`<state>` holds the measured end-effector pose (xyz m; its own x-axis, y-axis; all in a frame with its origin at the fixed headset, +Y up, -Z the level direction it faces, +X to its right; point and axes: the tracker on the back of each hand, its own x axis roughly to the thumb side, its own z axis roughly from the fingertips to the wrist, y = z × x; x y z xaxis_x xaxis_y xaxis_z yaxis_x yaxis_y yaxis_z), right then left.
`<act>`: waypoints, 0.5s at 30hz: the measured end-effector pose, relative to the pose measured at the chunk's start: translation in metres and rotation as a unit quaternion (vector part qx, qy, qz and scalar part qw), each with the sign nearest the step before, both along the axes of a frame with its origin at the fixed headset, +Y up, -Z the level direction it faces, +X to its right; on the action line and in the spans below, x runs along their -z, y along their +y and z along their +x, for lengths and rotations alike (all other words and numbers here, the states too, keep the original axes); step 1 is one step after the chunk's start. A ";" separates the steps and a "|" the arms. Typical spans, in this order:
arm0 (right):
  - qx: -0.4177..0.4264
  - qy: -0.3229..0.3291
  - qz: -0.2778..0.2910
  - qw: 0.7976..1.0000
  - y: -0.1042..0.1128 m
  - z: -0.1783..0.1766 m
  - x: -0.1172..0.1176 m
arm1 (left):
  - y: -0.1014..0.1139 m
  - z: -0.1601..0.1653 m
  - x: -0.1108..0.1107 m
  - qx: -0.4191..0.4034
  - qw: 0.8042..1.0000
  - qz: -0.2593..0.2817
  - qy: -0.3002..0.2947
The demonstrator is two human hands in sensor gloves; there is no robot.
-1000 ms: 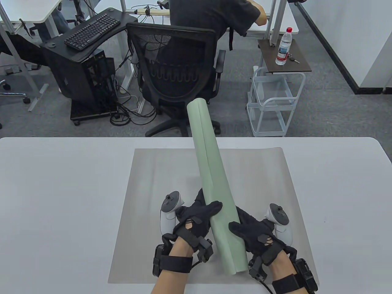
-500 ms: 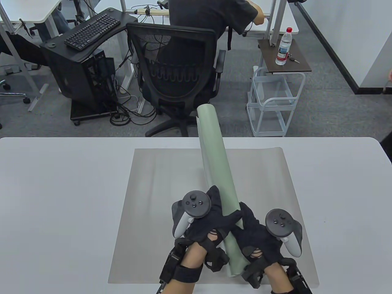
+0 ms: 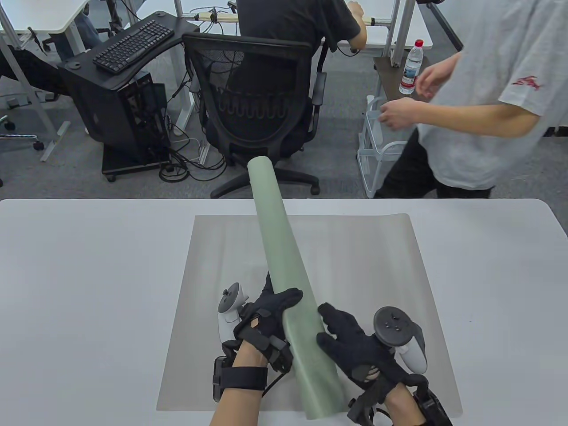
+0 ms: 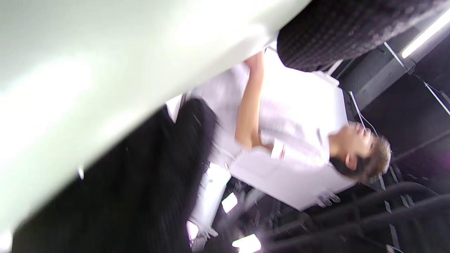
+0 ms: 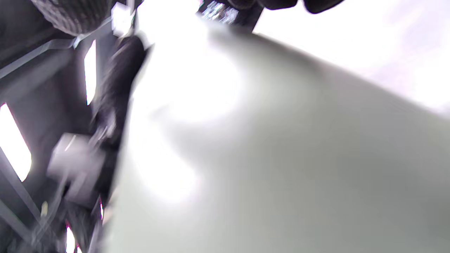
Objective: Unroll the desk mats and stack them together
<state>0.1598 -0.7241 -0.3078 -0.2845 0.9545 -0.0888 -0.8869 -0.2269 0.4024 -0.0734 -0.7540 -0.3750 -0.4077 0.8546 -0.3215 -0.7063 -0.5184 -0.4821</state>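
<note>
Green rolled mat (image 3: 288, 293) between both hands.

your left hand (image 3: 262, 317) curls around the rolled green mat (image 3: 288, 293), thumb over the top; your right hand (image 3: 355, 341) lies against its other side, fingers spread
</note>
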 end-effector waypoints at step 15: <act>0.394 0.126 -0.103 0.904 -0.033 0.038 0.026 | 0.009 0.024 -0.004 0.104 0.993 0.035 -0.052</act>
<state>0.1982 -0.7570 -0.3341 0.4417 0.8397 -0.3158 -0.6147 0.5397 0.5753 -0.0496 -0.7447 -0.3711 -0.1885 0.9388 -0.2885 -0.7393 -0.3290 -0.5875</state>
